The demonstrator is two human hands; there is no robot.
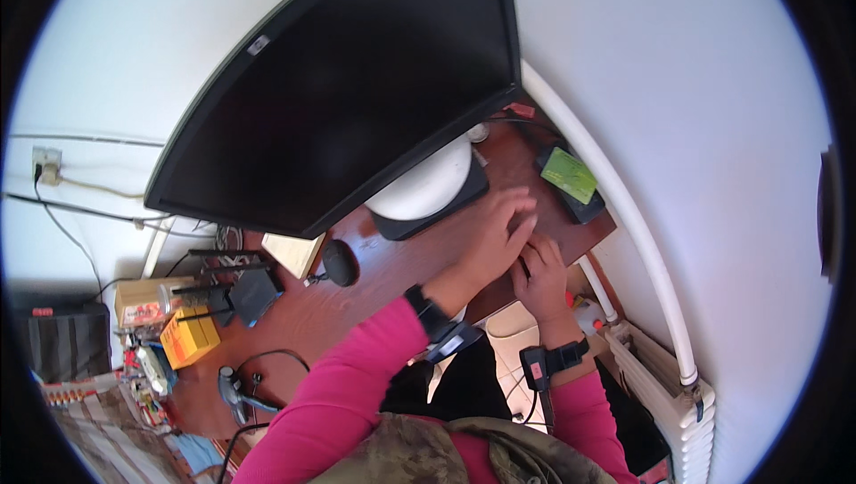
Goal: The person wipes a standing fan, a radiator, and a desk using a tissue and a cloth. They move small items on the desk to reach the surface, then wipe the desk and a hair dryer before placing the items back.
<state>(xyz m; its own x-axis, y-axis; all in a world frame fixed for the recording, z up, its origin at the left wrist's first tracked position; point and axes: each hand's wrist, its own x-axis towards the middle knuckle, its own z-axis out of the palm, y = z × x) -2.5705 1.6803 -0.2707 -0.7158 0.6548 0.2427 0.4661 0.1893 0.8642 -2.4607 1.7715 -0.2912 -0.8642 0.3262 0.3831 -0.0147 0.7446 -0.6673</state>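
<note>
My left hand (498, 233) reaches over the dark red wooden desk (394, 280), its fingers bent above the right part of the top. Just below it, at the desk's front edge, is my right hand (542, 277), fingers curled towards the left palm. The hands meet or overlap. A small dark patch shows between them; whether it is an object or shadow is unclear, and so is any hold. Both wrists wear black straps with small boxes. Beyond my left hand a white round base (428, 183) rests on a black slab (438, 216) under a large black monitor (348, 89).
A green card (569, 174) lies on a black box (582, 210) at right, near a white pipe (628, 196) and radiator (675, 384). To the left are a black mouse (340, 262), a router (254, 295), a yellow box (190, 338), a hair dryer (232, 394) and cables.
</note>
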